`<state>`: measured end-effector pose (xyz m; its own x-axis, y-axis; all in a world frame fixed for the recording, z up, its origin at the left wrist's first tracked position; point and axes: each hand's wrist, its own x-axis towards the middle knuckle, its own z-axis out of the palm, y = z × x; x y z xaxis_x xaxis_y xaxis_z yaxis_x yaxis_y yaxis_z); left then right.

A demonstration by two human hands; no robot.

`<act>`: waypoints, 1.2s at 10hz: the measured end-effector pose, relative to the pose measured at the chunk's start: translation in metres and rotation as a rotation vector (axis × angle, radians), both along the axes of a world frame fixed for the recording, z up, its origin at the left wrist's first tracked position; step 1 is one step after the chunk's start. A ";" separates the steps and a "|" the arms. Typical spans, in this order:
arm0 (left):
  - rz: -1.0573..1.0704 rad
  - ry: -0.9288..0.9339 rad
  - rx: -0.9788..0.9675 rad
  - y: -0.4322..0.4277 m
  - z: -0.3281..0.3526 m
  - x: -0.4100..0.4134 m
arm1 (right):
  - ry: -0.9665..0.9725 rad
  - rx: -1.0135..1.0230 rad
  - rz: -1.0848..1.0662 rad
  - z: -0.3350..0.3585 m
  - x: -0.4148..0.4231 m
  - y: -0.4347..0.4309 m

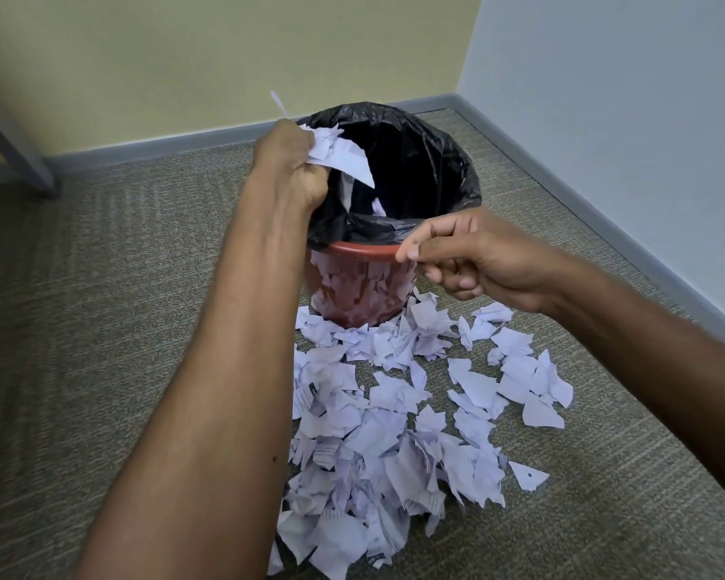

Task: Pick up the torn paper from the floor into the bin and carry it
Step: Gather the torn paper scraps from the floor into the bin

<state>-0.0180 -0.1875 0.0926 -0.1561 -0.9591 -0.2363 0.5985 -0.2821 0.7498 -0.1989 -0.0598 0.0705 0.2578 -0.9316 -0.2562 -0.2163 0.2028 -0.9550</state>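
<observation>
A red bin lined with a black bag stands on the carpet near the room corner. My left hand is over the bin's left rim, closed on a bunch of torn white paper that hangs over the opening. A few scraps lie inside the bag. My right hand hovers by the bin's near right rim with fingers loosely curled and nothing in it. A wide pile of torn paper covers the floor in front of the bin.
Grey-green carpet spreads to the left. A yellow wall with grey skirting stands behind the bin, and a pale wall runs along the right. A grey furniture leg slants at the far left.
</observation>
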 end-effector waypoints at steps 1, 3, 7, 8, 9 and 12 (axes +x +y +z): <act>0.008 0.032 -0.039 -0.001 0.004 -0.002 | 0.002 -0.014 -0.026 0.000 -0.001 -0.001; 0.203 0.073 0.084 -0.010 0.006 -0.019 | -0.024 -0.024 -0.003 0.001 0.002 -0.004; -0.140 -1.165 -0.542 0.013 -0.034 0.003 | 0.094 -0.085 -0.025 0.008 0.008 -0.014; -0.322 -1.535 -0.734 0.023 -0.049 0.012 | 0.295 0.026 0.235 -0.010 0.019 -0.008; -0.306 -1.562 -0.765 0.026 -0.053 0.015 | 0.411 0.123 0.408 -0.033 0.030 -0.002; -0.404 -1.362 -0.861 0.052 -0.016 0.029 | 0.544 0.264 0.455 -0.098 0.029 0.010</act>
